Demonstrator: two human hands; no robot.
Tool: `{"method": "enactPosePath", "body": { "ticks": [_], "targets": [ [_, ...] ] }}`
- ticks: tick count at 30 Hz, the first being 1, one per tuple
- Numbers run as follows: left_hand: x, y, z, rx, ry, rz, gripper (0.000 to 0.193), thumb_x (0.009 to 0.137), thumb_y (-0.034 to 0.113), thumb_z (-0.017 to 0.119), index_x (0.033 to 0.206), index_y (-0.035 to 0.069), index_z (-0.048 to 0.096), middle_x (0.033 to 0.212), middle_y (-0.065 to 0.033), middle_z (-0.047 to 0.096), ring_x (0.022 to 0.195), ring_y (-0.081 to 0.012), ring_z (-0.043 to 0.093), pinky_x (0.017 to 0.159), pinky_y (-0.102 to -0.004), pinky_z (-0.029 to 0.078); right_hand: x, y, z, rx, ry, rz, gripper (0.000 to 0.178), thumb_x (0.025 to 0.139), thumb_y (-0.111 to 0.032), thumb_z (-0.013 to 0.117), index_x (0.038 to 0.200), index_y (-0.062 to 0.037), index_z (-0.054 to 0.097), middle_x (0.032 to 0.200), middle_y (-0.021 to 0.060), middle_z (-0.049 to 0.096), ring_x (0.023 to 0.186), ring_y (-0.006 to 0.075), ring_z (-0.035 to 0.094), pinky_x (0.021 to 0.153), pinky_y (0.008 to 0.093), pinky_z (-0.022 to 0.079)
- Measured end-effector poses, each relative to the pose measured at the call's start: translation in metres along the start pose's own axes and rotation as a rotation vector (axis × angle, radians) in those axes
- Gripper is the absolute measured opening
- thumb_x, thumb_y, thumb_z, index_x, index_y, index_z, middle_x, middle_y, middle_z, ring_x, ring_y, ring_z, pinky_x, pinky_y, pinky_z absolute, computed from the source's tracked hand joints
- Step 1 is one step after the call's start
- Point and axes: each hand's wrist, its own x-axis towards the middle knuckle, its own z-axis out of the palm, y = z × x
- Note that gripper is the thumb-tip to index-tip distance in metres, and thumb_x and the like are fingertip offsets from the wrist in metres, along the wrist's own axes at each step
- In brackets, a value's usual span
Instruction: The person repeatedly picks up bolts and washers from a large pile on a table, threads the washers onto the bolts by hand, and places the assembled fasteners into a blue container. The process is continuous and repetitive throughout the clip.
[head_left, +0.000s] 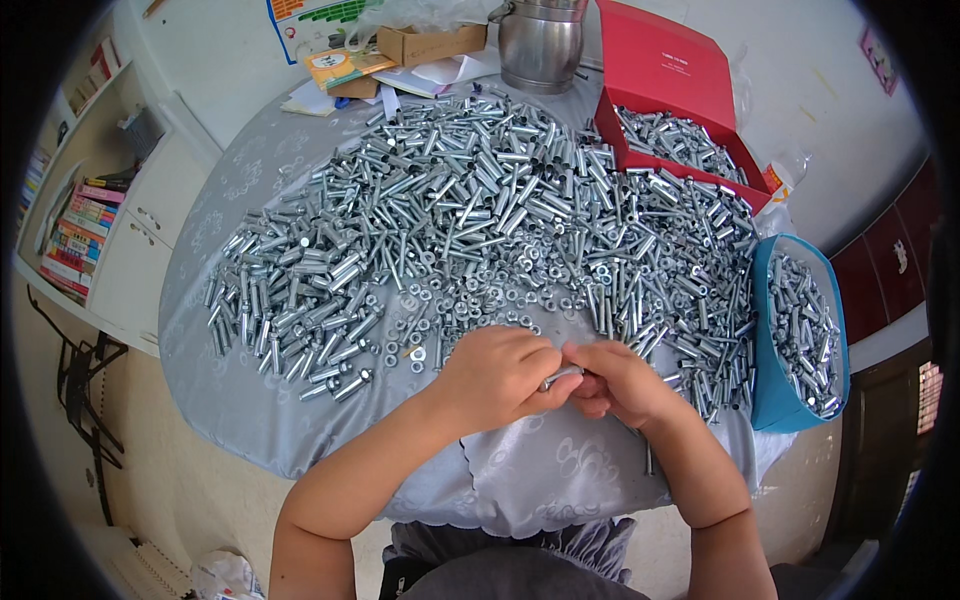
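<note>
My left hand (500, 372) and my right hand (622, 380) meet over the near part of the table. Between them is a short silvery expansion bolt (563, 377), held in the closed fingers of both; its far end is hidden by the right fingers. Just beyond my hands lie loose hex nuts and washers (480, 310). To their left spreads a heap of expansion bolts (320, 310) with sleeves and nuts on them. Bare metal sleeves (540, 190) are piled farther back, and long thin bolts (640, 290) lie to the right.
A blue fabric bin (785, 395) full of metal parts stands at the right edge. Behind it is an open red box (660, 60) holding more parts. A metal pot (540, 50), a cardboard box (430, 45) and papers sit at the back of the cloth-covered table (240, 400).
</note>
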Motion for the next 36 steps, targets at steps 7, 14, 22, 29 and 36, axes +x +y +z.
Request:
{"method": "enactPosePath", "body": {
  "ticks": [7,14,22,29,36],
  "targets": [
    [0.0,0.001,-0.001,-0.171,-0.048,-0.197,0.027,0.081,0.022,0.058,0.064,0.005,0.046,0.059,-0.0082,0.047,0.053,-0.0262,0.048,0.048,-0.0344,0.037,-0.001,0.011,0.006,-0.361,0.215,-0.463,0.031,0.088,-0.026,0.052,0.067,-0.0032,0.05,0.056,0.0025,0.043,0.049,0.0123,0.042,0.044,0.0275,0.032],
    [-0.004,0.004,-0.004,-0.903,-0.086,-0.717,0.038,0.093,0.031,0.042,0.067,0.004,0.047,0.058,-0.0005,0.04,0.054,-0.0104,0.037,0.051,-0.027,0.033,-0.002,0.007,0.009,-1.09,0.368,-1.225,0.017,0.075,-0.016,0.066,0.075,-0.002,0.055,0.062,0.0085,0.049,0.05,0.0206,0.049,0.045,0.0305,0.038],
    [-0.004,0.002,-0.007,-0.723,-0.159,-0.621,0.045,0.093,0.033,0.041,0.062,0.001,0.046,0.055,-0.004,0.041,0.054,-0.0125,0.039,0.051,-0.029,0.034,-0.008,0.008,0.006,-1.161,0.207,-1.155,0.019,0.078,-0.017,0.063,0.071,-0.0015,0.054,0.059,0.008,0.047,0.049,0.0219,0.047,0.044,0.0315,0.036],
    [-0.001,-0.003,-0.009,-0.453,-0.052,-0.353,0.042,0.093,0.027,0.04,0.061,0.0,0.046,0.057,-0.0128,0.045,0.054,-0.0305,0.044,0.053,-0.0369,0.036,-0.006,0.017,0.012,-0.671,0.094,-0.728,0.032,0.09,-0.024,0.05,0.068,-0.0013,0.047,0.057,0.0028,0.043,0.05,0.0122,0.04,0.047,0.0274,0.033],
    [-0.002,-0.003,-0.006,-0.407,-0.012,-0.297,0.037,0.091,0.024,0.043,0.062,0.001,0.043,0.059,-0.0126,0.043,0.055,-0.0299,0.043,0.053,-0.0376,0.035,-0.007,0.013,0.014,-0.378,-0.014,-0.501,0.042,0.094,-0.037,0.041,0.065,-0.0067,0.042,0.057,-0.0023,0.041,0.051,0.0067,0.036,0.047,0.0224,0.029]
  ]
}}
